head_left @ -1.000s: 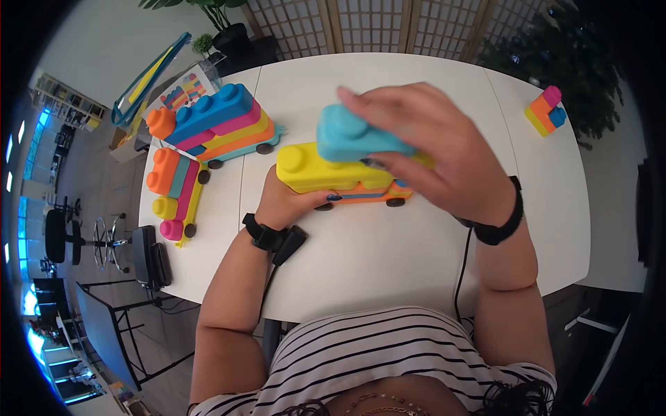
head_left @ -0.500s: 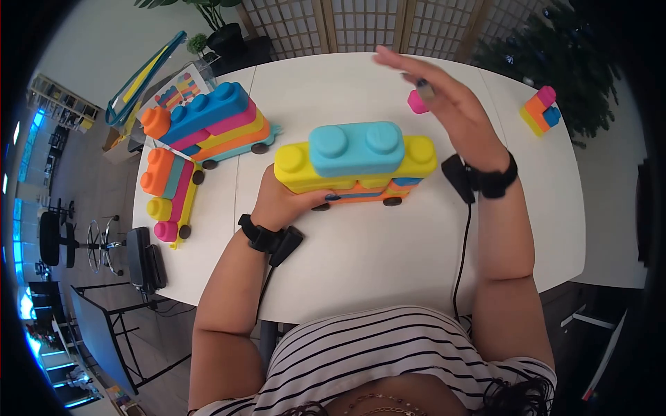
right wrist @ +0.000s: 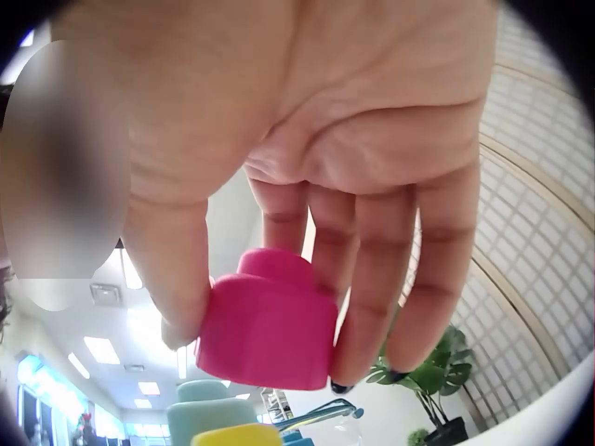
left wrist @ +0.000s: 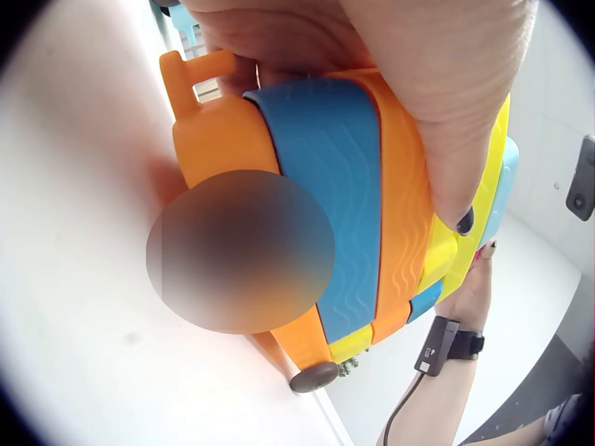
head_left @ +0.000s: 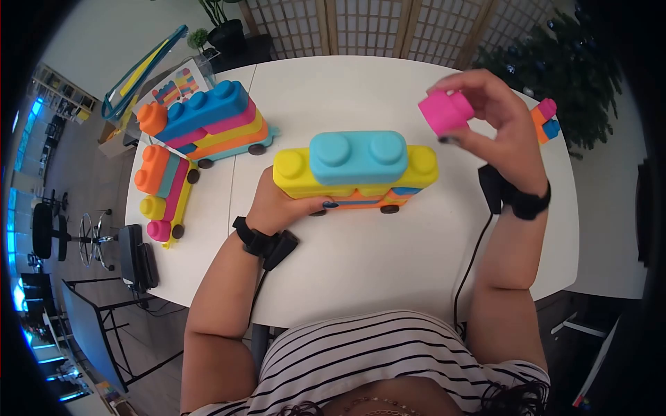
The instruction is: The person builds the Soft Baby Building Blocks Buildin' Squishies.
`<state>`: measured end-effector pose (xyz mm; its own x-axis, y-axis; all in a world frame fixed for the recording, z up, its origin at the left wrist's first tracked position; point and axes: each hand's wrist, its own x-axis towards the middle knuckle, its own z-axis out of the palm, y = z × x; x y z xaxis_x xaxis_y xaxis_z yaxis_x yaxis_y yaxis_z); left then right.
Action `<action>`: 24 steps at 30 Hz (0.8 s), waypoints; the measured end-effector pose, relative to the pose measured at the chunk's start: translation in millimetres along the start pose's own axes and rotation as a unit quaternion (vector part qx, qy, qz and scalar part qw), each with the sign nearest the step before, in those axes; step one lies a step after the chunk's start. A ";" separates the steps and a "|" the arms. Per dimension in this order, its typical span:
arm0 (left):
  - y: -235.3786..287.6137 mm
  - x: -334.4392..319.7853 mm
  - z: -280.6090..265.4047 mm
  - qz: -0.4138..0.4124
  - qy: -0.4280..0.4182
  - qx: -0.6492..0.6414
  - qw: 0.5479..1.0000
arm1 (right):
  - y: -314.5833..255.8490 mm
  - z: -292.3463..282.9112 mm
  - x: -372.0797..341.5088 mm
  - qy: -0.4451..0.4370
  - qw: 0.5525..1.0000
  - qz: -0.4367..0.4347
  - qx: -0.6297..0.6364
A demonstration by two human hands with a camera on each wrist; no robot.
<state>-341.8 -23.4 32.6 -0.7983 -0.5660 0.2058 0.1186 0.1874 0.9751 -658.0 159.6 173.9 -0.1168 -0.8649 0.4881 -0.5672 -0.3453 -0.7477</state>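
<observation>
My left hand (head_left: 274,208) grips the left end of a wheeled stack of toy building blocks, thumb along its near side. On top sits a light blue block (head_left: 359,159) with two studs, over a longer yellow block (head_left: 291,182). Seen from the left wrist, the stack's lower layers are a blue block (left wrist: 335,195) and an orange wheeled base (left wrist: 223,139) close to the table. Off to the stack's right, my right hand (head_left: 503,132) pinches a small pink block (head_left: 442,114) between thumb and fingers, its stud showing in the right wrist view.
Two other block wagons, one topped by a blue block (head_left: 215,111) and a smaller one (head_left: 179,197), stand at the left. A small block stack (head_left: 543,123) is at the table's far right. A cable (head_left: 466,267) runs down from the right wrist.
My right hand has let go of the light blue block, now on the yellow one, moved back and right, and picked up the pink block from the table. My left hand keeps its grip.
</observation>
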 end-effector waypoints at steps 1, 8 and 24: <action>-1.4 0.2 -0.5 0.008 -0.006 0.001 1.000 | -16.4 0.4 -3.0 -0.017 0.998 -0.025 -0.053; 0.9 -0.1 -6.4 0.024 -0.011 0.024 0.999 | -42.2 20.5 -7.6 -0.082 0.984 -0.021 -0.154; 17.0 0.2 -8.6 0.022 0.030 0.054 0.998 | -36.0 44.7 -6.1 -0.096 0.975 0.005 -0.201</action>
<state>-334.8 -27.2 49.9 -0.7562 -0.6025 0.2554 0.0848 0.2967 0.9512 -600.4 161.1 177.8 0.0092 -0.9329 0.3601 -0.8451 -0.1997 -0.4958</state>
